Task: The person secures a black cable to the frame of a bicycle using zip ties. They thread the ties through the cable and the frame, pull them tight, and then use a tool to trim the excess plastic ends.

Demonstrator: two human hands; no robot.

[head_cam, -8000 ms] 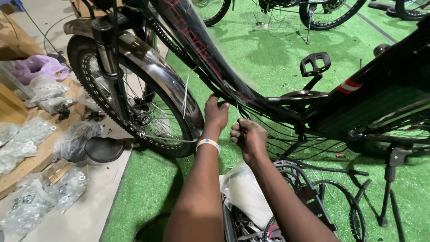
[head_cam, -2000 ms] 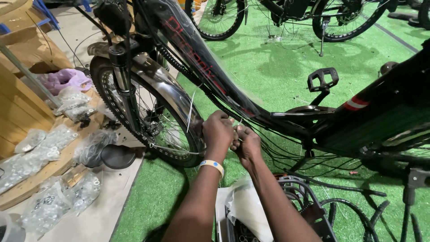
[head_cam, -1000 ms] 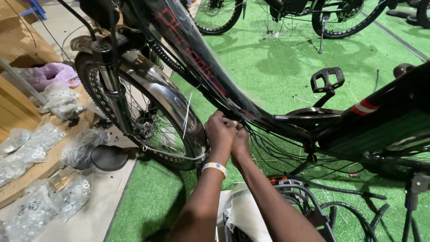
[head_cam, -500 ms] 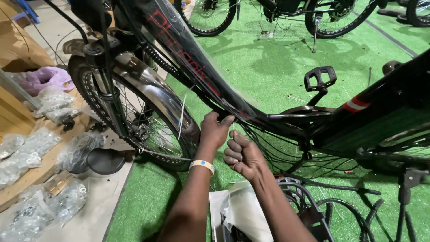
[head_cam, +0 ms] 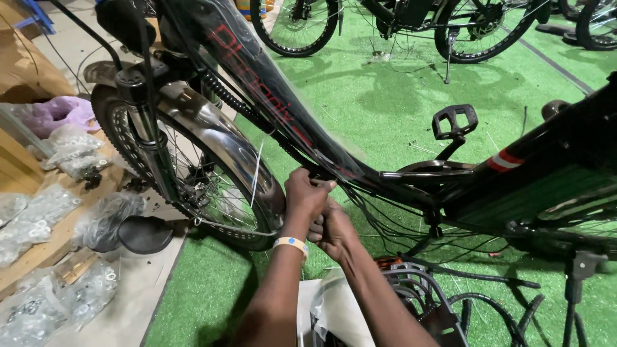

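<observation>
I see my left hand (head_cam: 307, 193) at the centre of the frame, fingers curled tight and pinching the bundle of black cables (head_cam: 379, 215) just under the bicycle's down tube (head_cam: 270, 103), which runs from upper left to centre wrapped in clear film. My right hand (head_cam: 334, 230) sits just below and touching the left, fist closed; what it grips I cannot tell. The front wheel (head_cam: 193, 173) with its shiny mudguard (head_cam: 218, 138) stands left of both hands. A black pedal (head_cam: 455, 121) is right of centre; bags of hardware (head_cam: 38, 218) lie at the left edge
</observation>
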